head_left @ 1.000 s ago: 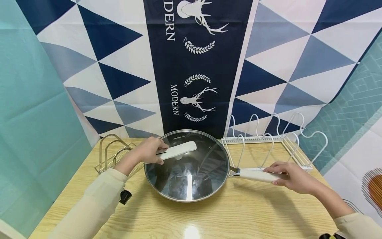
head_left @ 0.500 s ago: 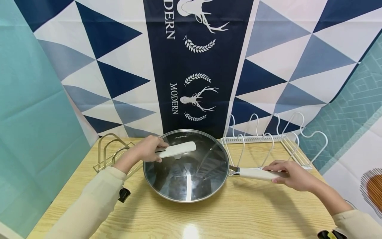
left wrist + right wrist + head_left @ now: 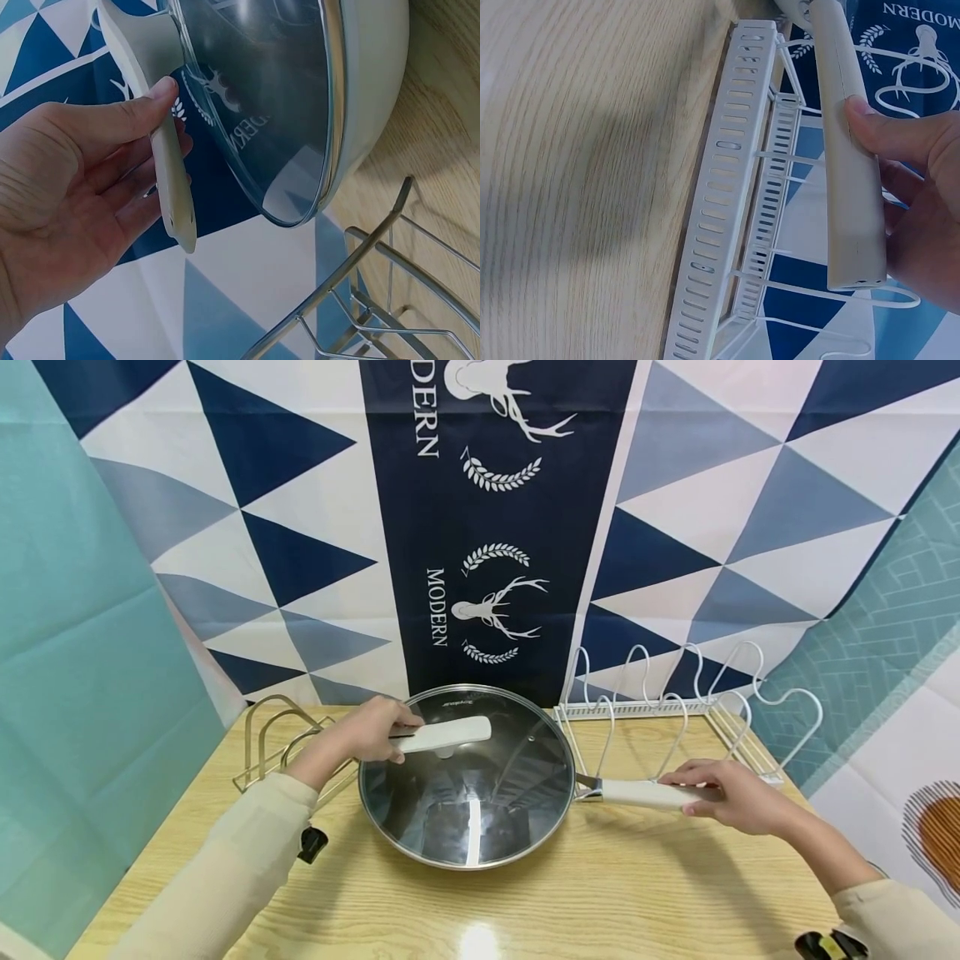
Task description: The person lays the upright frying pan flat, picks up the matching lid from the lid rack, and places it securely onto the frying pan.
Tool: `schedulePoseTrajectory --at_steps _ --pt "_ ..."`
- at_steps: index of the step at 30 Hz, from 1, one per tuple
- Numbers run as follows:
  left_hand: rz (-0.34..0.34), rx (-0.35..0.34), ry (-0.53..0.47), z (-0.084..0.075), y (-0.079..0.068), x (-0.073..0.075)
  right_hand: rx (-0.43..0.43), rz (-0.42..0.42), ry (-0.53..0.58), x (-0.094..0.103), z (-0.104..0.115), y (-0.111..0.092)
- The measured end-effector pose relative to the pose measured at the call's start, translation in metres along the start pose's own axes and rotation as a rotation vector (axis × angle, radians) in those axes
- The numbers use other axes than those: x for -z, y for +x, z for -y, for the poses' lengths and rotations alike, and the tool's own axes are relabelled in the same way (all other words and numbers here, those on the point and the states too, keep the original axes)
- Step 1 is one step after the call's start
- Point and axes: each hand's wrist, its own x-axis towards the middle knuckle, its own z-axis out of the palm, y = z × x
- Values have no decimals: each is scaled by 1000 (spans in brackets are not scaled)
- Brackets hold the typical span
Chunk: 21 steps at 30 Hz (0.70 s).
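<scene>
A wide pan (image 3: 375, 82) with a pale outside stands on the wooden table, its glass lid (image 3: 480, 802) lying over it. The left hand (image 3: 375, 731) pinches the lid's long cream handle (image 3: 450, 733) between thumb and fingers near its left end. On the right, the right hand (image 3: 731, 793) grips the pan's cream handle (image 3: 637, 794). In the right wrist view the thumb lies along that handle (image 3: 851, 172) with the fingers behind it. The left wrist view shows the thumb on the lid handle's edge and the fingers at its far side. The pan's inside is dim behind the glass.
A white wire rack (image 3: 678, 710) stands behind the pan handle at the right. At the left, a metal wire rack (image 3: 258, 752) sits partly behind the left forearm. A patterned cloth (image 3: 315, 527) hangs at the table's back, with a teal sheet (image 3: 90, 635) at the left.
The left hand, lid and pan shift very slightly left in the head view. Both hands keep their hold on the two handles, and the right hand hardly moves.
</scene>
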Motion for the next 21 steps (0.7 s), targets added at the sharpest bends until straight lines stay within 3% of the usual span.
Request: schedulePoseTrajectory --at_steps 9,21 --pt "26 22 -20 2 4 -1 21 -36 -7 -2 0 0" --pt "29 28 -44 5 8 3 18 -24 -2 -2 0 0"
